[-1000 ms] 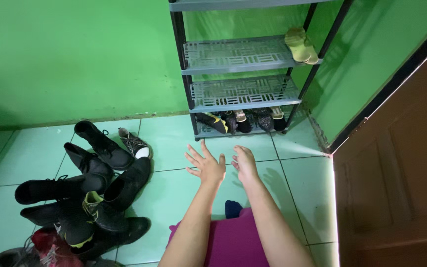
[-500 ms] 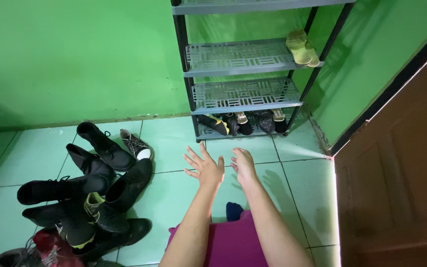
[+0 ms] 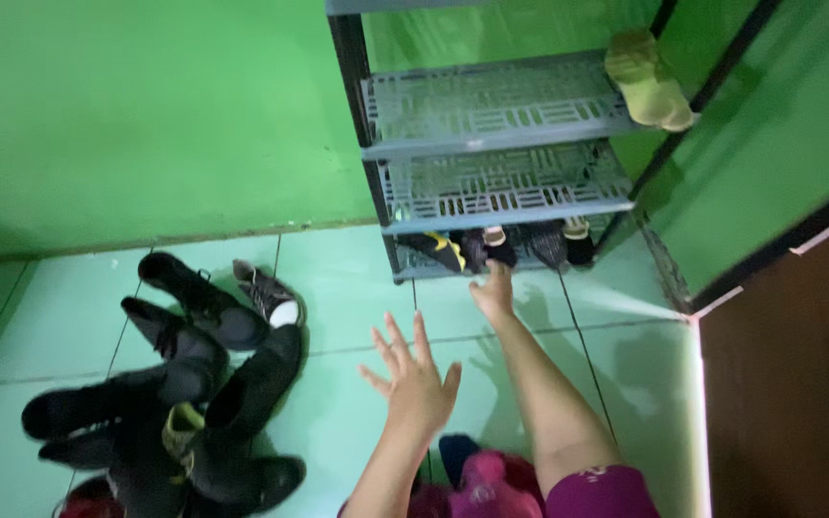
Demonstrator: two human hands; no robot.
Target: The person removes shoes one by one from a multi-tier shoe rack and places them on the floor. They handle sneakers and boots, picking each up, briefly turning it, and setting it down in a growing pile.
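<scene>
My right hand (image 3: 493,288) is stretched forward to the bottom shelf of the grey shoe rack (image 3: 501,182), its fingers at a dark shoe (image 3: 499,251) in the row of small shoes there; whether it grips the shoe I cannot tell. My left hand (image 3: 417,379) hovers open above the green tiled floor, fingers spread, holding nothing. A pale yellow pair of shoes (image 3: 647,82) sits at the right end of an upper shelf.
A pile of black boots and shoes (image 3: 184,384) lies on the floor at the left, with a grey sneaker (image 3: 269,294) beside it. Green walls stand behind. A brown door (image 3: 798,384) fills the right side. Purple clothing (image 3: 587,494) shows at the bottom.
My right hand has reached forward from mid-floor to the bottom shelf of the rack. My left hand stayed back and open. The view shifted closer and tilted.
</scene>
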